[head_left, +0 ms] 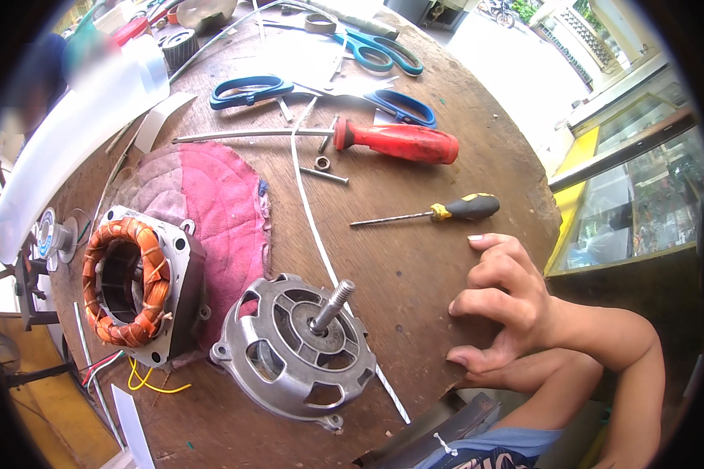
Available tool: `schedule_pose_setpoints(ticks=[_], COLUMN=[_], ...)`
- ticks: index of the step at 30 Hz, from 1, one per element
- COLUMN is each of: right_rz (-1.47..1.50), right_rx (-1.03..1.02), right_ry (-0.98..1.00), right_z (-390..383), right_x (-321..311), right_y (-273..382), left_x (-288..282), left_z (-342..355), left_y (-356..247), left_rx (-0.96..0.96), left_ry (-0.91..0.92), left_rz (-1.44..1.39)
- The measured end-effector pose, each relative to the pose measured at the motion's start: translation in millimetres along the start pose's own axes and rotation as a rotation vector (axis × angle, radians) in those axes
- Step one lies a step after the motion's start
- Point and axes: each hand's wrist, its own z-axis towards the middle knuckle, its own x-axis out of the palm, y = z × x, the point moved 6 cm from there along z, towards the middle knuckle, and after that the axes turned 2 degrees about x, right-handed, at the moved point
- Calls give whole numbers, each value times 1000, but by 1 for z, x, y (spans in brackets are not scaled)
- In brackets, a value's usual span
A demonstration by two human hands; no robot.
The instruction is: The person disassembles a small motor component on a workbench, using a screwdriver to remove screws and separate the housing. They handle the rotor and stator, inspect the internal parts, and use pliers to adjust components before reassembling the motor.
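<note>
Showing, in the head view, 1 bare right hand (516, 293) at the right side of a brown wooden table (446, 258), empty, with fingers loosely bent and thumb spread apart from them. Cannot tell whether touching the wood. Cannot tell the state of the left hand, out of view. Finding just beyond the fingertips a slim black-and-yellow screwdriver (438, 212), lying flat. Finding left of the hand, apart from it, a round silver-grey metal motor housing (301, 316) with slotted openings and 1 threaded shaft tilted upward. Seeing further left a squarish grey metal stator with an orange wound ring (158, 289), partly on a pink quilted cloth (223, 211), near thin yellow wires (170, 391). Tracing a thin white cord (313, 211) across the shank of a long red-handled screwdriver (360, 137) and down behind the housing. Noting between the 2 screwdrivers 1 thin steel bolt (325, 176) and 1 small steel nut (327, 163). Seeing beyond them 2 pairs of blue-handled metal scissors (250, 98).
</note>
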Motion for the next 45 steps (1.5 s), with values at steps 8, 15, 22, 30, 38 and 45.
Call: schedule_pose_setpoints(ticks=[8, 15, 22, 30, 38, 45], right_rz=[-18, -21, 62, 44, 50, 139], right_rx=[-23, -3, 53, 61, 65, 125], right_ry=[7, -11, 32, 80, 85, 147], right_z=[-4, -8, -13, -11, -13, -6], right_x=[1, 0, 3, 8, 13, 7], right_y=[-3, 2, -3, -4, -9, -13], left_x=[10, -9, -246, -440, -434, -448], left_z=[0, 1, -166, -6, 64, -53], left_y=[9, -33, -188, -377, -376, -240], left_rx=[17, 109, 592, 857, 868, 749], left_ry=[-21, 45, 154, -379, -322, -349], left_rz=[-22, -218, -330, 145, 88, -421])
